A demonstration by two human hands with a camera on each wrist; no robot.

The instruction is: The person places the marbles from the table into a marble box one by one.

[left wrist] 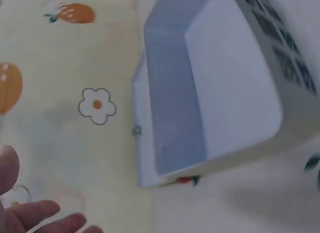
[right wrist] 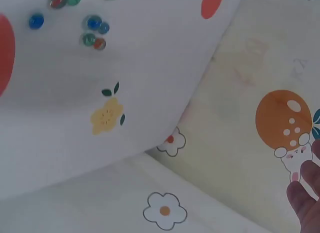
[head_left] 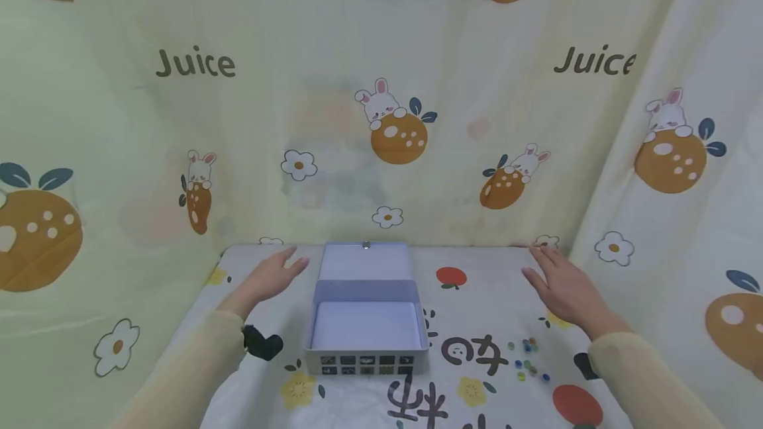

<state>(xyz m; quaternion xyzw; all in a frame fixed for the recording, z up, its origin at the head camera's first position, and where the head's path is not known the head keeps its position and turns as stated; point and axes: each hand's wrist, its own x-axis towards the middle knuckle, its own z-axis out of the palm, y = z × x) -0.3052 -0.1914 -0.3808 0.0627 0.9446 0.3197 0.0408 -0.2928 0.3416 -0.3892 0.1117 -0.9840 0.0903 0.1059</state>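
Note:
A white box (head_left: 366, 361) with small dark pictures on its front stands in the middle of the table, its lid (head_left: 365, 262) tipped back and nothing seen inside. Several glass marbles (head_left: 528, 347) in blue, green and reddish tones lie in a loose group on the right side; the right wrist view also shows the marbles (right wrist: 93, 23). My left hand (head_left: 271, 278) hovers to the left of the box, fingers extended and holding nothing. Beyond the marbles, toward the back right, my right hand (head_left: 566, 288) is raised with straight fingers, touching nothing.
A white cloth printed with fruit, flowers and dark lettering covers the table (head_left: 262, 389). Behind it and along both sides hangs a pale curtain (head_left: 334, 204) with rabbits, oranges and the word Juice. A small clasp (head_left: 366, 244) sits on the lid's edge.

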